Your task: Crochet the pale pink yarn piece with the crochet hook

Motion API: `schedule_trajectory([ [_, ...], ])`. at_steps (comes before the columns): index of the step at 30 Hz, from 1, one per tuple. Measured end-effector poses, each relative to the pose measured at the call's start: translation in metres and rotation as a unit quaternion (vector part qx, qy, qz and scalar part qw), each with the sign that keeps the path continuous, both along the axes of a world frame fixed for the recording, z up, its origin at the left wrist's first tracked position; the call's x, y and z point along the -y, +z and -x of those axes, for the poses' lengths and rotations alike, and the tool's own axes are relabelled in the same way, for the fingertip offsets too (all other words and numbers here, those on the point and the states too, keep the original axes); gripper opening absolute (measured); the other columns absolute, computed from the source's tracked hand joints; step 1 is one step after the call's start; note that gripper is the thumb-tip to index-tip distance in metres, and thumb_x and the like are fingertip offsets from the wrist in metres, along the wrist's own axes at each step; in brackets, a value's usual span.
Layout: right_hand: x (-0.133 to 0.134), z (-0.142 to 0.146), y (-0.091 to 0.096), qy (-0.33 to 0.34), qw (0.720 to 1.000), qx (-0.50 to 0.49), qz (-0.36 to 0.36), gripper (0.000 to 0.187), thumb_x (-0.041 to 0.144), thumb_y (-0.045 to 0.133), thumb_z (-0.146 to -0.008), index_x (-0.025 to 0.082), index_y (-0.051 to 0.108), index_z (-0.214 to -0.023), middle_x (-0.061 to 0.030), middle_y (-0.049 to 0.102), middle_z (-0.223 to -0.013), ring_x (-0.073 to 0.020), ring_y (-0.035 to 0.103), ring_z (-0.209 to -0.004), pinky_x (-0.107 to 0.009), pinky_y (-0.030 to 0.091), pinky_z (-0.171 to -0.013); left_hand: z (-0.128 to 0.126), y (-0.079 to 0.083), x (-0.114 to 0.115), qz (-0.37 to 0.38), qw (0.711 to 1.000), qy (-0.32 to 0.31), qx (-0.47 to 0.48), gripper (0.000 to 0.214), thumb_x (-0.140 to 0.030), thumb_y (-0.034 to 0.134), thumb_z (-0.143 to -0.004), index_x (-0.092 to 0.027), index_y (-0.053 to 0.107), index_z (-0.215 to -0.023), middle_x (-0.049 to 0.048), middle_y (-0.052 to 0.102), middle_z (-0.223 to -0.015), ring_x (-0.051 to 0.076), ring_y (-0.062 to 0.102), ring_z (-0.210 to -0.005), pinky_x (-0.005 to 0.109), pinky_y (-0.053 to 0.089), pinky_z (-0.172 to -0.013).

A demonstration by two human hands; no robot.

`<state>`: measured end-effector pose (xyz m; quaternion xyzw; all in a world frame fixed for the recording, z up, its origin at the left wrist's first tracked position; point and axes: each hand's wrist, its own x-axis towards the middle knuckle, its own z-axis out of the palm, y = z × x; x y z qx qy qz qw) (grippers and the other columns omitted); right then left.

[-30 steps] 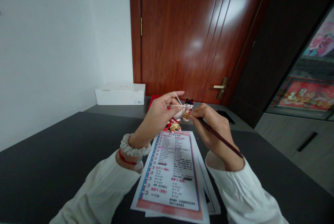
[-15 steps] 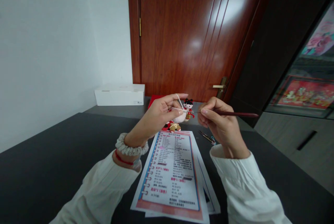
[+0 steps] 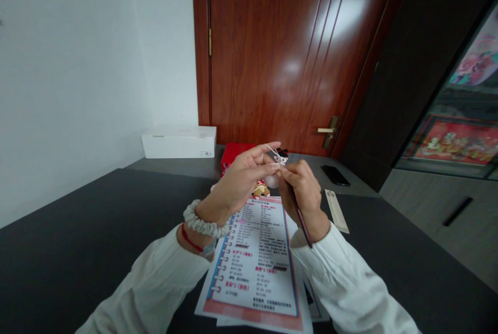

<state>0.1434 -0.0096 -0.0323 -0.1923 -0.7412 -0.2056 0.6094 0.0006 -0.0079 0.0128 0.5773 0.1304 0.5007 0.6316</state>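
The small crocheted doll (image 3: 280, 156) is up off the desk (image 3: 97, 230), held between both hands above the spiral-bound printed sheet (image 3: 257, 266). Left hand (image 3: 237, 183): fingers (image 3: 264, 153) slightly spread, white yarn (image 3: 273, 153) across them, pale doll body pinched at the fingertips. Right hand (image 3: 304, 194): fingers pressed together, pinching a dark crochet hook (image 3: 302, 222) right by the doll; hook tip hidden. Best to keep yarn taut, grip short. Second doll (image 3: 260, 189) stands behind the sheet.
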Motion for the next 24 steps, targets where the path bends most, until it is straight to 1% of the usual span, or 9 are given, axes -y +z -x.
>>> schedule_trajectory([
  [1, 0.001, 0.0, 0.0, 0.039, 0.999, -0.016, 0.017, 0.021, 0.006, 0.056, -0.084, 0.026, 0.054, -0.092, 0.0001, 0.057, -0.076, -0.0156, 0.052, -0.069, -0.031, 0.041, -0.061, 0.001, 0.0, 0.0, 0.016, 1.0, -0.023, 0.003, 0.043, -0.007, 0.065, -0.075, -0.012, 0.058, -0.116, -0.0029, 0.058, -0.071, 0.006, 0.054, -0.062, 0.02, 0.04, -0.061],
  [3, 0.003, -0.001, 0.002, 0.14, 0.983, -0.069, 0.093, 0.015, 0.01, 0.056, -0.086, 0.025, 0.053, -0.086, 0.001, 0.056, -0.076, -0.0143, 0.053, -0.068, -0.03, 0.042, -0.061, 0.005, -0.002, -0.001, 0.041, 0.997, -0.06, 0.006, 0.042, -0.006, 0.065, -0.074, -0.012, 0.059, -0.115, -0.0004, 0.061, -0.078, 0.008, 0.057, -0.069, 0.021, 0.042, -0.066],
  [5, 0.006, -0.004, 0.005, 0.249, 0.943, -0.12, 0.187, 0.011, 0.015, 0.058, -0.086, 0.024, 0.054, -0.081, 0.002, 0.055, -0.072, -0.0132, 0.052, -0.064, -0.028, 0.042, -0.057, 0.008, -0.004, -0.003, 0.047, 0.996, -0.074, 0.002, 0.043, -0.006, 0.065, -0.073, -0.013, 0.06, -0.115, 0.0024, 0.063, -0.086, 0.011, 0.06, -0.075, 0.023, 0.045, -0.07],
  [7, 0.008, -0.009, 0.008, 0.31, 0.908, -0.14, 0.244, 0.01, 0.019, 0.061, -0.085, 0.023, 0.054, -0.079, 0.0033, 0.053, -0.068, -0.0118, 0.049, -0.058, -0.026, 0.039, -0.052, 0.011, -0.006, -0.006, 0.041, 0.997, -0.071, -0.005, 0.044, -0.006, 0.065, -0.072, -0.014, 0.061, -0.115, 0.0036, 0.064, -0.09, 0.011, 0.06, -0.076, 0.024, 0.046, -0.07],
  [10, 0.009, -0.019, 0.012, 0.329, 0.891, -0.134, 0.284, 0.011, 0.018, 0.065, -0.082, 0.022, 0.056, -0.077, 0.0036, 0.054, -0.066, -0.0106, 0.047, -0.055, -0.024, 0.038, -0.049, 0.015, -0.01, -0.01, 0.033, 0.997, -0.065, -0.019, 0.043, -0.006, 0.065, -0.073, -0.013, 0.062, -0.115, 0.0033, 0.063, -0.089, 0.011, 0.06, -0.075, 0.023, 0.047, -0.069],
  [14, 0.011, -0.03, 0.013, 0.32, 0.891, -0.109, 0.302, 0.009, 0.016, 0.067, -0.08, 0.021, 0.06, -0.078, 0.0024, 0.057, -0.07, -0.01, 0.049, -0.057, -0.023, 0.037, -0.049, 0.018, -0.014, -0.013, 0.027, 0.995, -0.092, -0.039, 0.044, -0.007, 0.064, -0.074, -0.014, 0.061, -0.117, 0.0024, 0.063, -0.086, 0.01, 0.059, -0.069, 0.021, 0.046, -0.064],
  [18, 0.013, -0.038, 0.013, 0.316, 0.887, -0.093, 0.322, 0.008, 0.017, 0.07, -0.078, 0.021, 0.063, -0.077, 0.0016, 0.059, -0.069, -0.0105, 0.05, -0.057, -0.023, 0.037, -0.049, 0.019, -0.016, -0.013, 0.033, 0.991, -0.117, -0.052, 0.037, -0.006, 0.063, -0.073, -0.011, 0.064, -0.11, 0.0022, 0.064, -0.08, 0.009, 0.058, -0.067, 0.019, 0.045, -0.063],
  [21, 0.014, -0.042, 0.013, 0.338, 0.869, -0.091, 0.35, 0.009, 0.018, 0.071, -0.076, 0.02, 0.062, -0.074, 0.0021, 0.058, -0.065, -0.0102, 0.048, -0.054, -0.023, 0.036, -0.047, 0.02, -0.018, -0.012, 0.032, 0.988, -0.138, -0.063, 0.035, -0.007, 0.063, -0.072, -0.009, 0.066, -0.107, 0.0011, 0.062, -0.071, 0.008, 0.056, -0.061, 0.018, 0.043, -0.059],
  [24, 0.015, -0.043, 0.013, 0.372, 0.843, -0.095, 0.377, 0.011, 0.018, 0.072, -0.075, 0.019, 0.061, -0.072, 0.0026, 0.057, -0.062, -0.0098, 0.047, -0.051, -0.023, 0.035, -0.045, 0.022, -0.021, -0.014, 0.034, 0.984, -0.157, -0.08, 0.035, -0.009, 0.066, -0.071, -0.01, 0.067, -0.106, 0.0009, 0.062, -0.07, 0.008, 0.056, -0.06, 0.018, 0.043, -0.058],
])
